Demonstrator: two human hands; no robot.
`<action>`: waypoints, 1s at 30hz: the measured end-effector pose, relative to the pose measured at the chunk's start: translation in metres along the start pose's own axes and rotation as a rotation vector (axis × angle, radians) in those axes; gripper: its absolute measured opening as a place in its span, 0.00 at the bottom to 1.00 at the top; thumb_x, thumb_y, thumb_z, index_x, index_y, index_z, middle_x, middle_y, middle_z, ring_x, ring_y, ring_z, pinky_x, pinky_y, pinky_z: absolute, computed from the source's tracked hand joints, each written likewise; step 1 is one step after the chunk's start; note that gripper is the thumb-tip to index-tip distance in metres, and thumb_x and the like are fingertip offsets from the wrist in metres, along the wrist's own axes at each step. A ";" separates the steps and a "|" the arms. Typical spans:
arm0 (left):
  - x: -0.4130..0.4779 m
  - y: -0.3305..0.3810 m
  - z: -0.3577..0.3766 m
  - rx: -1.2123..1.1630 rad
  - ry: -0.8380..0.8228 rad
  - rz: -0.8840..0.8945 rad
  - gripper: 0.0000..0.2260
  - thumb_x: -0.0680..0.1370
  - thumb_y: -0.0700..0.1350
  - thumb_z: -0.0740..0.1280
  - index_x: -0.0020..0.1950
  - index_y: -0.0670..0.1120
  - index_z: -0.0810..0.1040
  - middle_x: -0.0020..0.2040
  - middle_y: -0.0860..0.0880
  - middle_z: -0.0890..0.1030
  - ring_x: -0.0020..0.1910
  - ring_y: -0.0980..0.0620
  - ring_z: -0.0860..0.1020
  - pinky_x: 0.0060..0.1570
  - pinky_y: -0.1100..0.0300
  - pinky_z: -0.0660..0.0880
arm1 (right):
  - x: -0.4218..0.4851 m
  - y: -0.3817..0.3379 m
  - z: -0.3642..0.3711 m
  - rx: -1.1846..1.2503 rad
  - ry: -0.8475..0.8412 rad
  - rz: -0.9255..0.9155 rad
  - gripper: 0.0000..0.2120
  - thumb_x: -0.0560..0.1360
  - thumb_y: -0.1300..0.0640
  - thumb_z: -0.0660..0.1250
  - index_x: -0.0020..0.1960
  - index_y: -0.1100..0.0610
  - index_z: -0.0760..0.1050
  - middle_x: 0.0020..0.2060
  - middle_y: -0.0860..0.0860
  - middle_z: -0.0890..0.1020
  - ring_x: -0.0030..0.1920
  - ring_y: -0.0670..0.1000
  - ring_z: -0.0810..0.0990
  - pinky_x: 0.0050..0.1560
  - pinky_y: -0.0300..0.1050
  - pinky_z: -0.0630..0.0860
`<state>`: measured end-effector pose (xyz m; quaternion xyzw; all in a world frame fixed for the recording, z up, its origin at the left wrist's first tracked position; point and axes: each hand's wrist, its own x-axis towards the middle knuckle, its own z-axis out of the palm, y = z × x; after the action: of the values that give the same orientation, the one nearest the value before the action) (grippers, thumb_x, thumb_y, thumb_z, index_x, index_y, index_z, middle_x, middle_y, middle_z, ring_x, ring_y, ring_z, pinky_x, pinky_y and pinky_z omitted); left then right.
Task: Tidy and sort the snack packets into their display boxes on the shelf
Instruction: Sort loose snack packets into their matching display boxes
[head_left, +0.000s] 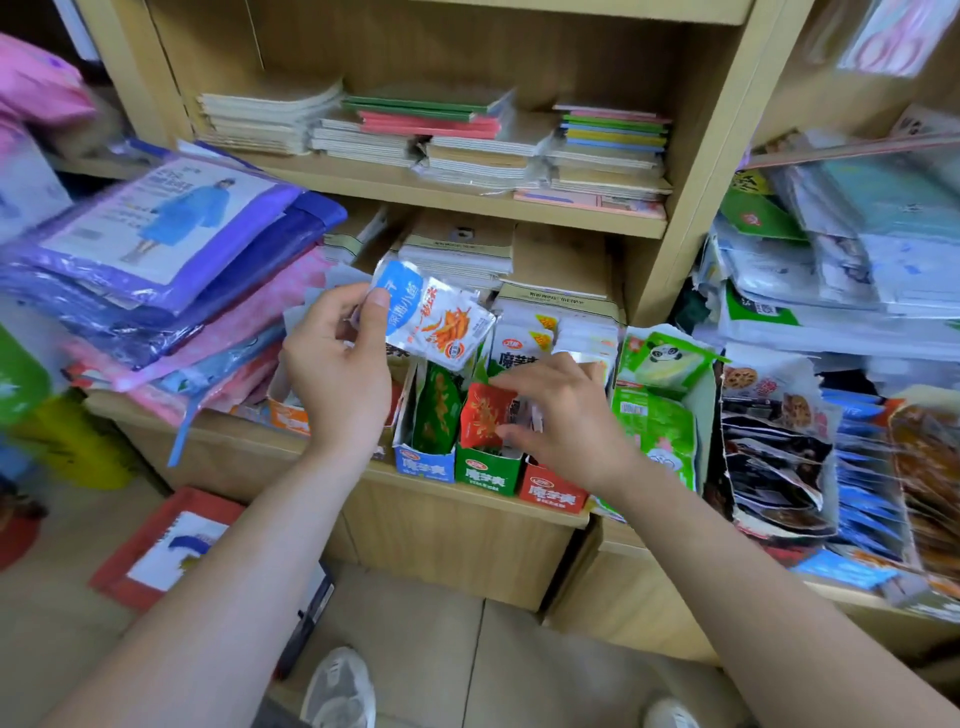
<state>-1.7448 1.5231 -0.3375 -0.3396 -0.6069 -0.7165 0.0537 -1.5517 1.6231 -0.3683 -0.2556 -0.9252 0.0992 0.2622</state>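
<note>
The left hand (337, 364) is raised over the shelf (234, 447), with its thumb and curled fingers clamped on a white-and-blue packet (434, 319), which is tilted in the air above the boxes. The right hand (566, 421) is lower and to the right, apart from the left, and pinches a red packet (485, 415) between thumb and fingertips. The red packet stands upright with its lower edge in the opening of the green box (485, 470). Three boxes stand side by side at the shelf's front edge: a blue box (423, 462) holding a green packet (439, 410), the green box, and a red box (553, 493) partly hidden under the right wrist. Behind them stand white packets (524, 343); just to the right are green panda packets (660, 364). Raincoat packs (171, 223) are piled at the left. On the upper shelf lie stacked notebooks (467, 135).
</note>
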 end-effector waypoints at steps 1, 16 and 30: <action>0.003 -0.004 -0.004 0.003 0.017 -0.008 0.04 0.80 0.45 0.69 0.52 0.48 0.83 0.38 0.56 0.81 0.36 0.61 0.77 0.39 0.63 0.73 | 0.003 -0.002 0.007 -0.084 -0.047 -0.034 0.30 0.69 0.51 0.78 0.69 0.47 0.74 0.63 0.43 0.79 0.62 0.54 0.71 0.54 0.51 0.61; 0.011 -0.019 -0.004 -0.061 -0.066 -0.146 0.03 0.79 0.45 0.70 0.50 0.52 0.84 0.44 0.53 0.85 0.43 0.55 0.82 0.47 0.51 0.79 | 0.025 0.015 -0.029 0.633 0.538 0.368 0.07 0.76 0.61 0.72 0.46 0.53 0.74 0.38 0.49 0.80 0.39 0.48 0.79 0.37 0.43 0.77; -0.009 0.004 0.020 -0.178 -0.079 -0.424 0.04 0.80 0.44 0.70 0.54 0.51 0.82 0.46 0.54 0.84 0.37 0.59 0.79 0.31 0.68 0.75 | -0.015 0.062 -0.053 0.512 0.369 0.517 0.07 0.77 0.64 0.70 0.50 0.54 0.74 0.37 0.57 0.83 0.36 0.55 0.84 0.44 0.60 0.83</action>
<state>-1.7279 1.5368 -0.3388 -0.2356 -0.6008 -0.7486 -0.1519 -1.4857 1.6705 -0.3501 -0.4198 -0.7132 0.3417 0.4454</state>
